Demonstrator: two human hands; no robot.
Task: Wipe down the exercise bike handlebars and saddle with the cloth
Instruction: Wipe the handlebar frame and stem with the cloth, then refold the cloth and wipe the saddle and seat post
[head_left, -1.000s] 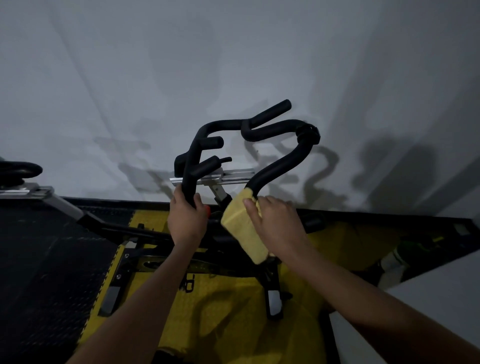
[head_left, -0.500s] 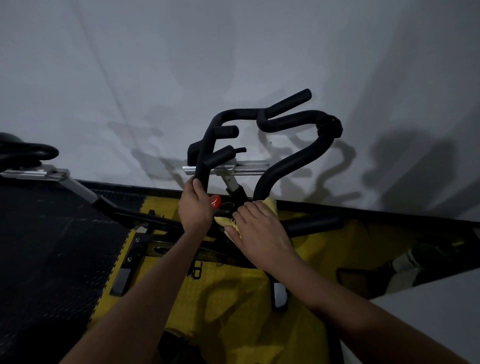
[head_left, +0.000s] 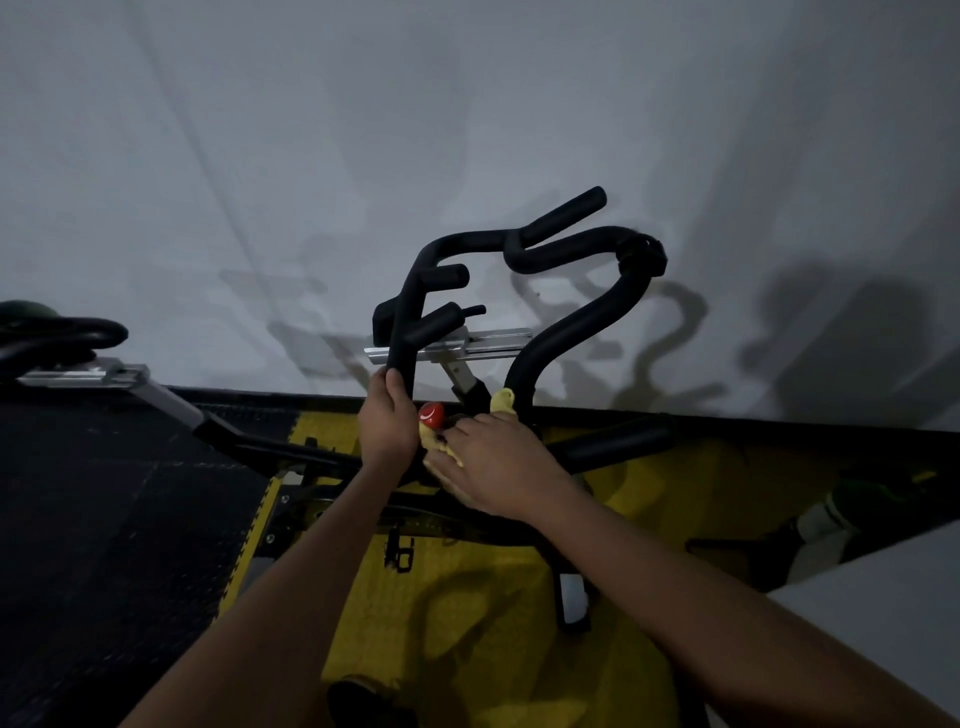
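left hand grips the black handlebars; right hand presses the yellow cloth beside a red knob, saddle far left.

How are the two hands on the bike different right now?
The left hand grips a bare handlebar tube, bare-palmed; the right hand presses a yellow cloth against the bike's middle. The left hand's fingers wrap round; the right hand's lie flatter, spread over the cloth. Both sit beside the red knob.
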